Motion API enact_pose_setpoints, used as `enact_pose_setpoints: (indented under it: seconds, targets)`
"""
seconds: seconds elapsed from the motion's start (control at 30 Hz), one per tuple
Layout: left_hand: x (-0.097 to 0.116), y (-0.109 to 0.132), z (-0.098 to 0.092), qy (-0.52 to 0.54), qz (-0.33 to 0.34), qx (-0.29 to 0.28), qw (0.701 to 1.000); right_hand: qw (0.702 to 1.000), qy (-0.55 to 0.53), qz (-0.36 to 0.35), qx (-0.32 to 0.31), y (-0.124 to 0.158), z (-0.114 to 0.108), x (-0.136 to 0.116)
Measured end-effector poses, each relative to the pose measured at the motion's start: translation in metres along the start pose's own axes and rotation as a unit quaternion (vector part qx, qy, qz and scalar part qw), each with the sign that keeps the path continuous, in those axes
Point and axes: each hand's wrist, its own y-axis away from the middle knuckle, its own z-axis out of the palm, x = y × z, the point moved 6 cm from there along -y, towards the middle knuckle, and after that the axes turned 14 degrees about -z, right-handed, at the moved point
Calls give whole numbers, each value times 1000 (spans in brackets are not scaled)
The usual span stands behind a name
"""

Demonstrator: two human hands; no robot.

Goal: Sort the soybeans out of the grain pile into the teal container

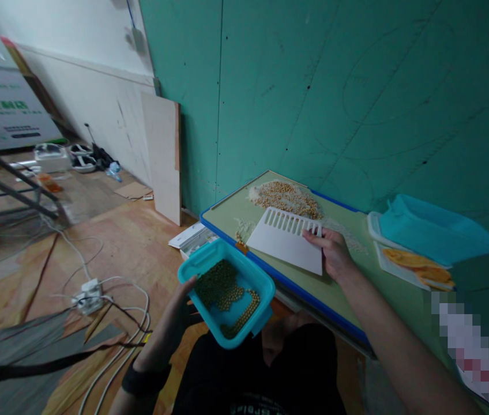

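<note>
My left hand [179, 308] grips the left rim of a turquoise plastic tub [256, 276], tilted over my lap beside the table edge. Inside it lie dark green beans [213, 278] and round yellow beans [251, 306]. Between thumb and fingers, my right hand [333, 252] pinches a white slotted scraper [285, 246] by its right end. The scraper is above the front of the pale green table [357, 294], its slots facing away from me. Behind it spreads a pile of yellow beans mixed with pale grains [285, 196]. A few beans lie near its left corner.
At the table's right are another turquoise container [435, 230], a white tray and an orange-yellow cloth [420, 268]. A green wall [270, 86] borders the table's back. Left on the floor are a power strip [89, 297], cables and a metal frame [2, 173]; a board [162, 155] leans nearby.
</note>
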Motion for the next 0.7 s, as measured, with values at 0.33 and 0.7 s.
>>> enact_pose_setpoints:
  seconds: [0.33,0.7]
  targets:
    - [6,16,11,-10,21,12,1000,1000,3,-13,-15,1,1,1]
    - [3,8,6,6,21,11,1000,1000,7,-12,-17,0,2,0]
